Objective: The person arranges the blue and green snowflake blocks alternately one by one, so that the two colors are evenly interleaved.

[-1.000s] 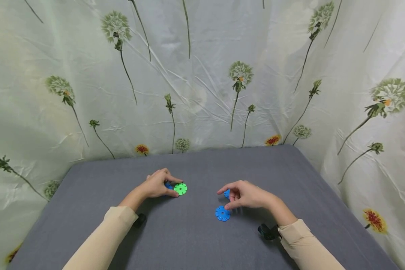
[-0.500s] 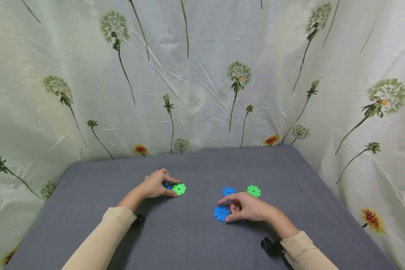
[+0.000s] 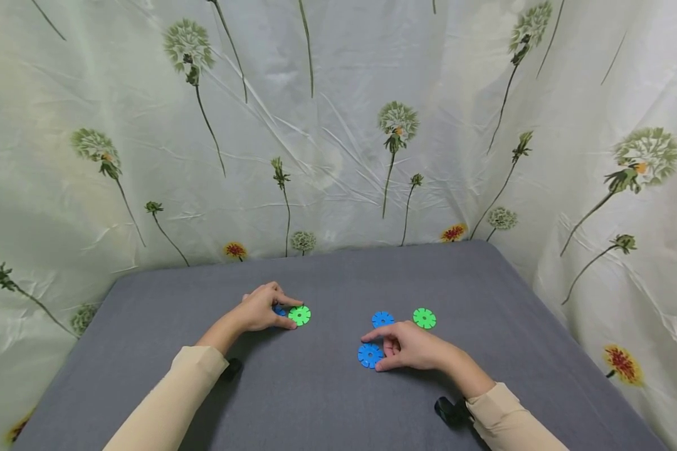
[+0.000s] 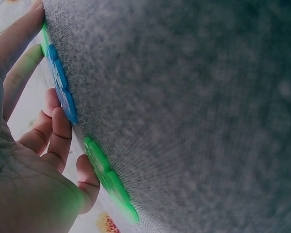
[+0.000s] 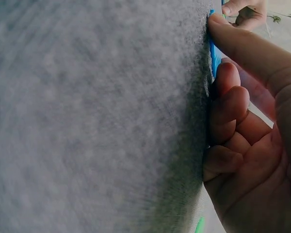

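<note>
My left hand (image 3: 261, 308) pinches a bright green notched plastic disc (image 3: 299, 315) between thumb and index finger, flat on the grey cloth. A blue notched disc (image 3: 279, 310) lies partly hidden beneath that hand. In the left wrist view, a second green disc (image 4: 109, 179) lies beside the little finger, beyond the blue one (image 4: 61, 85). My right hand (image 3: 414, 346) has thumb and index fingertip at opposite edges of another blue disc (image 3: 369, 356), its other fingers curled. From the right wrist, this blue disc (image 5: 214, 51) shows edge-on at the thumb tip.
Just beyond the right hand lie a blue disc (image 3: 382, 319) and a green disc (image 3: 424, 318). The grey cloth-covered table (image 3: 327, 394) ends at a pale curtain (image 3: 338, 125) printed with dandelions, behind and along the right side.
My right hand has come toward the front edge and settled around the nearer blue disc, uncovering the blue and green discs behind it. The left hand holds still on its green disc.
</note>
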Available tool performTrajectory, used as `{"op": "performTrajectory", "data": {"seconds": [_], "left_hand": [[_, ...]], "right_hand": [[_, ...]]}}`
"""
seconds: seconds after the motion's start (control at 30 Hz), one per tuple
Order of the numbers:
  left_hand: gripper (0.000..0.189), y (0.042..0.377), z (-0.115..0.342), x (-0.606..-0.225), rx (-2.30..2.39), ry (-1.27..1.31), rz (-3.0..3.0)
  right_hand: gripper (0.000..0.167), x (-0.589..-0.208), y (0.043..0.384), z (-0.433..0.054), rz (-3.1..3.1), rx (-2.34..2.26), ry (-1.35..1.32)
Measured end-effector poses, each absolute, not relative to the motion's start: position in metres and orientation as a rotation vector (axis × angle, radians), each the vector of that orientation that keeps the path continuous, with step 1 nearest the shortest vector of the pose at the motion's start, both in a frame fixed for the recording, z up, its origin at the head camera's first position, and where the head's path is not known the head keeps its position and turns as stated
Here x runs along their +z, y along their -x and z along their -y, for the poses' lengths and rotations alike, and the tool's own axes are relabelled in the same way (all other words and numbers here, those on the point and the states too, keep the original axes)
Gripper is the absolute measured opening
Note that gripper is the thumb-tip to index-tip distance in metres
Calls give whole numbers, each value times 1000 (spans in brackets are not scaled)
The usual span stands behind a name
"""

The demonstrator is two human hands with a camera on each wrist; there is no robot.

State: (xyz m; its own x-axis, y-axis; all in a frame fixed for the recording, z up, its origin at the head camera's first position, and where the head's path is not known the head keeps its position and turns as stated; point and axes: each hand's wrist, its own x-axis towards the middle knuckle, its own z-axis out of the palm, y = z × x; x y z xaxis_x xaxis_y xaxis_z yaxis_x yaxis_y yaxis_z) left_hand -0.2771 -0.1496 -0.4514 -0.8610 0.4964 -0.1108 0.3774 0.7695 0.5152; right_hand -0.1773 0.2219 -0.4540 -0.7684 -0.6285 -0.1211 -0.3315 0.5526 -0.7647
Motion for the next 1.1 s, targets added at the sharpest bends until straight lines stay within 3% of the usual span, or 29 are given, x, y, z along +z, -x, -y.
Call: {"op": "performTrajectory", "data": {"seconds": [1.1], "left_hand": [[47, 277, 150, -452, 740, -685, -2722]], "right_hand": [[42, -455, 180, -220, -2410, -1052, 785]]}}
